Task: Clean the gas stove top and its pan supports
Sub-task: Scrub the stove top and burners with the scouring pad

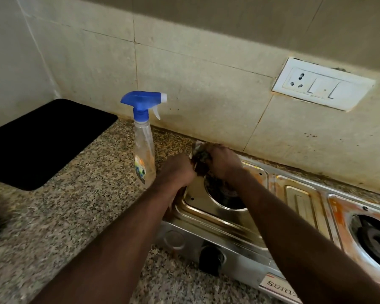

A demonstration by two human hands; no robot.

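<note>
The left hand and right hand both clench their fingers round a grimy cloth above the gas stove's left burner opening, near a spray bottle on the tabletop.

"SURY…" on stove nameplate

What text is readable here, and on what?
"SURY": nameplate on the stove front; the rest is hidden behind the right arm.
Spray bottle label: too blurred to read.
Socket plate: no text visible.
</note>
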